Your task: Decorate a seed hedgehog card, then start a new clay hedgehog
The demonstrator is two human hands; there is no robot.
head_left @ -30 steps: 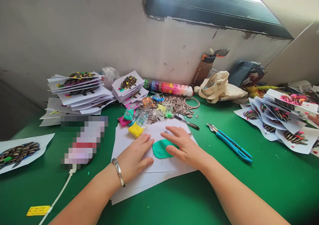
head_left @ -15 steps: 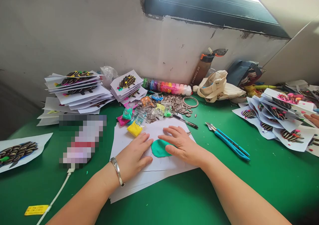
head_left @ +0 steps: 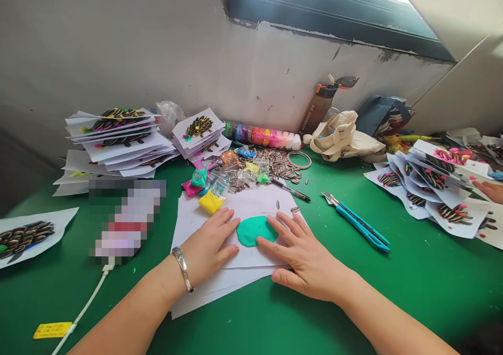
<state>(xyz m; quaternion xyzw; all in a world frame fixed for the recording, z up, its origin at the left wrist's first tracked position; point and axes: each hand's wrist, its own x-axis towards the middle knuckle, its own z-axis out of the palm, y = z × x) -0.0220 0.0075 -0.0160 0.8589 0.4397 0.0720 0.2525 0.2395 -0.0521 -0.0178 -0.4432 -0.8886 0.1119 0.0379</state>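
A flat oval of teal modelling clay (head_left: 251, 232) lies on the top sheet of a stack of white paper (head_left: 188, 297), with faint pencil lines below it. My left hand (head_left: 214, 242) rests open on the paper, fingertips at the clay's left edge. My right hand (head_left: 296, 247) is open with fingers spread, its fingertips on the clay's right side and the thumb near the paper's edge. Two sunflower seeds (head_left: 277, 205) lie on the paper above my right hand. A yellow clay packet (head_left: 211, 201) touches the sheet's upper left.
Behind the paper lie a pile of sunflower seeds (head_left: 277, 163), a black pen (head_left: 291, 190) and a tape roll (head_left: 299, 160). A blue utility knife (head_left: 361, 224) with blade out is to the right. Stacks of seed pictures (head_left: 126, 150) stand left; another person's hand (head_left: 489, 190) is far right.
My right hand has moved right and toward me, spreading its fingers and uncovering more of the clay and the seeds above it. My left hand stays in place.
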